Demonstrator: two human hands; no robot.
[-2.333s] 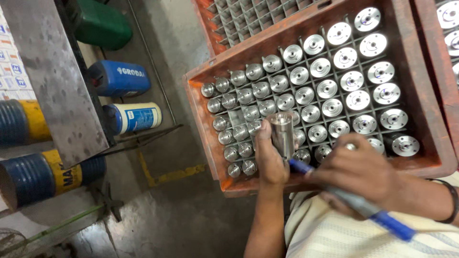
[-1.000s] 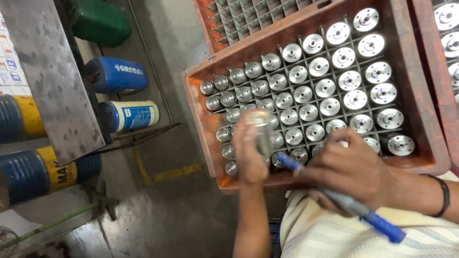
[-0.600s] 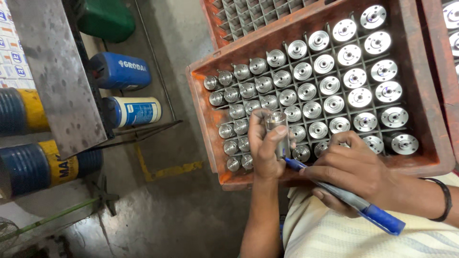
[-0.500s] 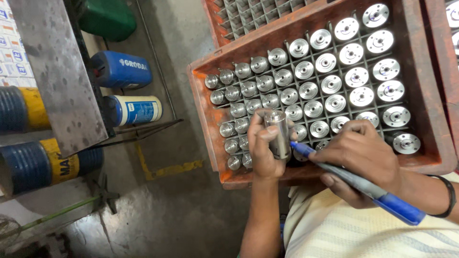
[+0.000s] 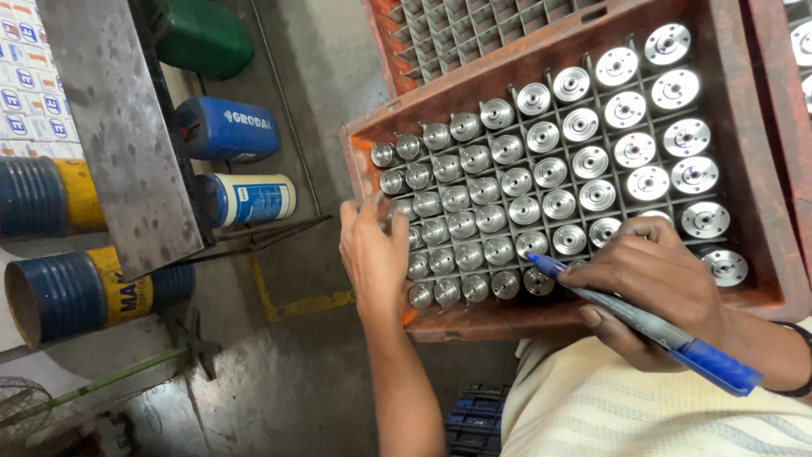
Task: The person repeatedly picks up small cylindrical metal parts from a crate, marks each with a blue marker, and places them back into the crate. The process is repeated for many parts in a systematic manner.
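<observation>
While the crate sat full:
Red crate: held rows of shiny metal cylinders.
Left hand: fingers curled over cylinders by the crate's near-left corner; I could not tell if it gripped one.
Right hand: closed on a blue marker, tip at the crate's front row.
Work done: no marks showed, so I could not tell.

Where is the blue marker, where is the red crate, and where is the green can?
blue marker (image 5: 668, 334): head view, on the middle of its barrel, below the right hand.
red crate (image 5: 499, 317): head view, on its near wall.
green can (image 5: 207, 38): head view, on its side, top left.
</observation>
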